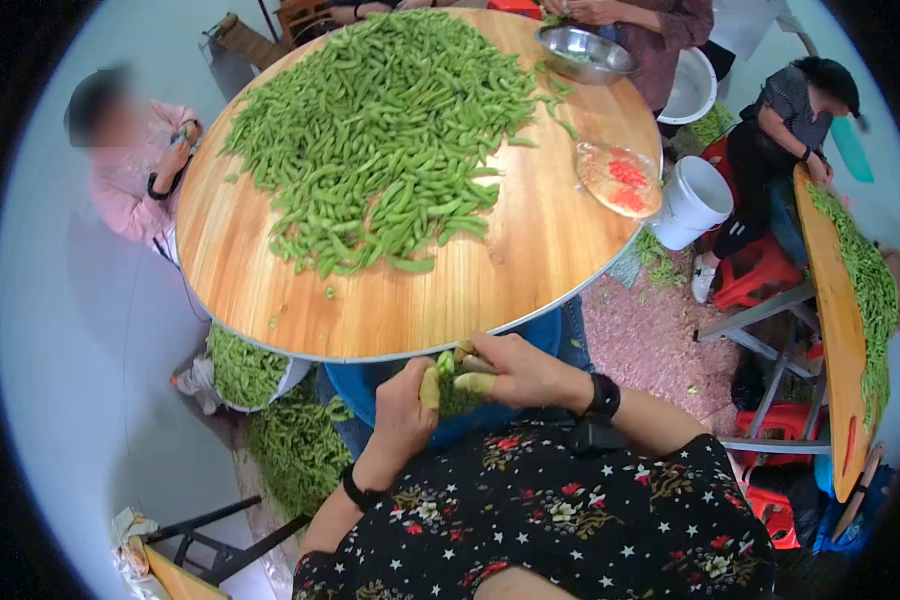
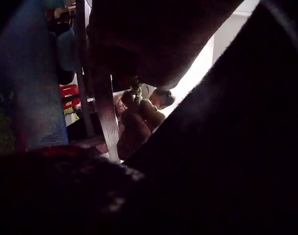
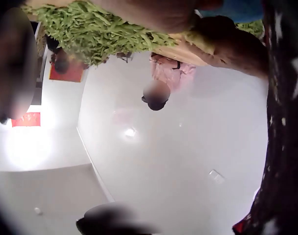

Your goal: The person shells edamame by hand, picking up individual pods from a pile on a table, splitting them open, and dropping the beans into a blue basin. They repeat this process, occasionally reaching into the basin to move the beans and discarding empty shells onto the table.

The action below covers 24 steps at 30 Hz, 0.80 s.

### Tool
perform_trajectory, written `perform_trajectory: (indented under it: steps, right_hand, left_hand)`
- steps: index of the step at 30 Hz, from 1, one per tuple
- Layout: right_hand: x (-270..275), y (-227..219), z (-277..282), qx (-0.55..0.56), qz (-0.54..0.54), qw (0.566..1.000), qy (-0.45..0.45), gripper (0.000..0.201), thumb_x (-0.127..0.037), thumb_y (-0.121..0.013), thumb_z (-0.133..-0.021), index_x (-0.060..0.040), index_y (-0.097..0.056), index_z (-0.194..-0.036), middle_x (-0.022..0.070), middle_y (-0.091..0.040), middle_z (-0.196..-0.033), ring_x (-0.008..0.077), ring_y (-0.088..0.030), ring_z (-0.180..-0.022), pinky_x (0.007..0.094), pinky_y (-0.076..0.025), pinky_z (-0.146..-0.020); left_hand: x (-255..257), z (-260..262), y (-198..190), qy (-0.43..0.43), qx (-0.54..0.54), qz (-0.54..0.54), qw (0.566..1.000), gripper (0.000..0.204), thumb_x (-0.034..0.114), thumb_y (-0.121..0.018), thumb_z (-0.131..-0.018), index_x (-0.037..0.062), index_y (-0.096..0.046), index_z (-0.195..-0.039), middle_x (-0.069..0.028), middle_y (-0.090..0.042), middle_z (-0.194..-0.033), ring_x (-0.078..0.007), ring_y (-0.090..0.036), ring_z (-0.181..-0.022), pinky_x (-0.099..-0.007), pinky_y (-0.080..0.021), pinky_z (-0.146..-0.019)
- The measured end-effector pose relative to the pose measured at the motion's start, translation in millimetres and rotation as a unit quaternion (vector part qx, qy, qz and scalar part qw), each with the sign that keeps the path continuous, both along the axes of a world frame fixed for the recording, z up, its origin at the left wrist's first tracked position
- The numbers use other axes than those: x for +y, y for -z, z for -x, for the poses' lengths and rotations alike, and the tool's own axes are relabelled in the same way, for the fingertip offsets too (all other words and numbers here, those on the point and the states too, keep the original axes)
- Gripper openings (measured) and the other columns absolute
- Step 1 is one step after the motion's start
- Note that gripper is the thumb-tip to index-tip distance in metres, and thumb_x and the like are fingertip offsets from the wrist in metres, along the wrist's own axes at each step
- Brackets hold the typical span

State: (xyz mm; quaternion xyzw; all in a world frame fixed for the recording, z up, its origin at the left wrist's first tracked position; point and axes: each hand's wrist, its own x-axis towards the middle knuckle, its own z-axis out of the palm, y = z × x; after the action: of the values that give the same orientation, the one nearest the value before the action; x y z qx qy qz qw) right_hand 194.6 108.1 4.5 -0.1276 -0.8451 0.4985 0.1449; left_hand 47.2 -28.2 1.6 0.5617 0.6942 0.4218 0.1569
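Observation:
In the head view both hands meet just below the near edge of the round table, over a blue tub [image 1: 350, 385]. My left hand [image 1: 402, 408] pinches a green edamame pod [image 1: 445, 364] between thumb and fingertips. From the other side my right hand [image 1: 525, 372] grips the same pod with its fingertips. Yellowish covers [image 1: 475, 383] wrap the thumbs. A large heap of edamame pods [image 1: 380, 130] lies on the wooden table [image 1: 540, 250] beyond the hands. The left wrist view is mostly dark, with the fingers [image 2: 136, 127] close together around something green.
On the table stand a metal bowl [image 1: 585, 55] and a plastic-wrapped disc [image 1: 620, 180] with red marks. A white bucket [image 1: 692, 200] is at the right. Leafy green stalks [image 1: 295, 455] lie on the floor at the left. Other people sit around, one in a pink top [image 1: 125, 175].

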Motion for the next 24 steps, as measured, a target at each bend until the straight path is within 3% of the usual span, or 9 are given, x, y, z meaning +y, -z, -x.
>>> perform_trajectory:
  steps: [6,10,13,16,18,19,20,21,24]
  right_hand:
    - [1,-7,8,0.06,-0.01,0.998,0.01,0.027,-0.023,-0.066,-0.082,-0.0026,-0.052,-0.091,0.0084,-0.045,-0.063,0.024,-0.051,-0.056,0.0338,-0.042,-0.054]
    - [1,-18,11,-0.008,-0.004,1.0,-0.026,0.025,-0.019,-0.064,-0.08,-0.002,-0.046,-0.084,0.0163,-0.049,-0.068,0.0378,-0.053,-0.065,0.0413,-0.042,-0.058]
    - [-6,-14,17,0.093,-0.067,0.993,-0.004,0.016,-0.01,-0.058,-0.074,-0.0004,-0.049,-0.084,0.0206,-0.052,-0.076,0.0416,-0.054,-0.074,0.0432,-0.043,-0.061]
    - [1,-15,18,0.126,-0.073,0.989,-0.002,0.013,-0.01,-0.056,-0.076,-0.0005,-0.05,-0.083,0.0196,-0.053,-0.076,0.0391,-0.055,-0.072,0.0412,-0.044,-0.063]
    - [0,-21,18,0.068,0.138,0.985,0.071,0.012,-0.011,-0.055,-0.084,-0.0013,-0.049,-0.081,0.0079,-0.051,-0.066,0.0183,-0.055,-0.06,0.0333,-0.045,-0.055]
    - [-3,-27,16,0.059,0.219,0.971,0.077,0.011,-0.011,-0.055,-0.087,-0.0027,-0.049,-0.082,0.0046,-0.051,-0.065,0.0138,-0.054,-0.057,0.0298,-0.043,-0.051]
    - [-8,-41,15,0.047,0.299,0.949,0.083,0.01,-0.011,-0.054,-0.09,-0.0041,-0.049,-0.084,0.0013,-0.051,-0.064,0.0093,-0.052,-0.054,0.0263,-0.041,-0.046]
    - [-11,-41,15,0.043,0.307,0.948,0.074,0.01,-0.011,-0.054,-0.09,-0.0041,-0.049,-0.084,0.0013,-0.051,-0.064,0.0093,-0.052,-0.054,0.0263,-0.041,-0.046]
    - [-14,-38,20,0.067,0.366,0.923,0.101,0.004,-0.009,-0.052,-0.091,-0.0062,-0.05,-0.09,-0.0004,-0.053,-0.066,0.0058,-0.051,-0.05,0.0209,-0.038,-0.043]
  left_hand:
    - [-1,0,-14,0.074,0.04,-0.004,0.996,0.014,0.008,-0.052,-0.086,0.0012,-0.055,-0.098,-0.0222,-0.058,-0.081,-0.0411,-0.059,-0.075,-0.043,-0.048,-0.063]
    - [-1,2,-29,0.107,0.039,0.006,0.993,0.013,0.007,-0.052,-0.086,0.0008,-0.055,-0.097,-0.0216,-0.059,-0.08,-0.0412,-0.059,-0.074,-0.0433,-0.048,-0.063]
    - [4,0,-41,0.12,0.108,0.013,0.987,0.013,0.009,-0.055,-0.086,0.001,-0.055,-0.096,-0.021,-0.06,-0.081,-0.0415,-0.058,-0.073,-0.0418,-0.049,-0.061]
    - [8,2,-49,0.094,0.132,-0.015,0.987,0.014,0.011,-0.06,-0.085,0.0017,-0.056,-0.095,-0.0167,-0.058,-0.073,-0.0309,-0.062,-0.066,-0.0372,-0.048,-0.057]
    - [11,2,-61,0.01,-0.045,0.044,0.998,0.02,0.01,-0.067,-0.083,0.0021,-0.056,-0.098,-0.0099,-0.059,-0.076,-0.0169,-0.063,-0.07,-0.0316,-0.049,-0.059]
    - [15,1,-58,-0.002,-0.045,0.05,0.998,0.02,0.01,-0.067,-0.083,0.0021,-0.056,-0.098,-0.0099,-0.059,-0.076,-0.0169,-0.063,-0.07,-0.0316,-0.049,-0.059]
    - [21,0,-50,-0.023,-0.204,-0.009,0.979,0.022,0.006,-0.067,-0.083,0.002,-0.056,-0.101,-0.0072,-0.059,-0.08,-0.0136,-0.062,-0.074,-0.0293,-0.049,-0.062]
    - [24,-2,-42,-0.044,-0.355,-0.073,0.931,0.025,0.003,-0.068,-0.082,0.0018,-0.056,-0.104,-0.0046,-0.059,-0.085,-0.0103,-0.06,-0.079,-0.0269,-0.05,-0.066]
    - [27,-4,-27,-0.003,-0.445,-0.119,0.887,0.03,-0.002,-0.066,-0.082,0.0014,-0.055,-0.11,-0.0042,-0.059,-0.097,-0.0135,-0.06,-0.085,-0.0263,-0.05,-0.074]
